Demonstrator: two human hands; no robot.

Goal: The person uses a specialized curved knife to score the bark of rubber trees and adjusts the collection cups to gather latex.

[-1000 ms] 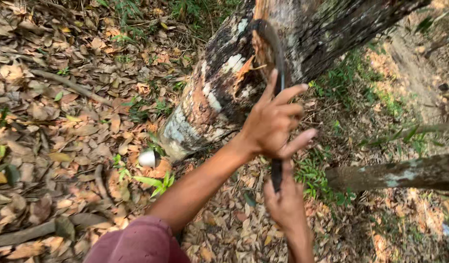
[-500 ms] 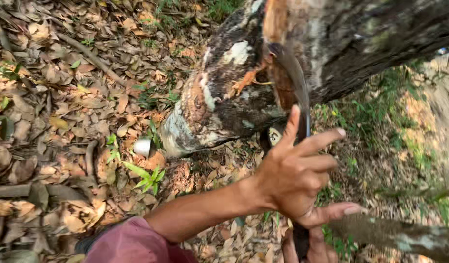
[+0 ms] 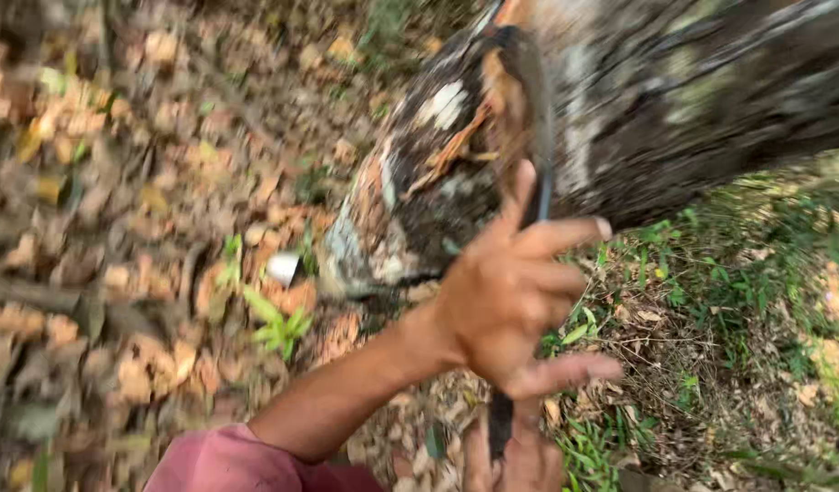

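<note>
Left hand (image 3: 506, 296): fingers spread, palm steadying the knife | right hand (image 3: 511, 456): closed around its dark handle, below your left | knife (image 3: 538, 137): thin curved blade above your left fingers, against tree trunk (image 3: 665, 100) | judged stiff, light, sharp; hold handle only.

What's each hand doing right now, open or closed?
Left hand: fingers spread open, pressed against the long dark curved blade tool.
Right hand: closed on that tool's handle.

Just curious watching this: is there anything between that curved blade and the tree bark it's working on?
Nothing visible does. The curved blade lies right against the cut bark of the trunk; the left hand steadies it lower down, the right hand at the handle.
</note>
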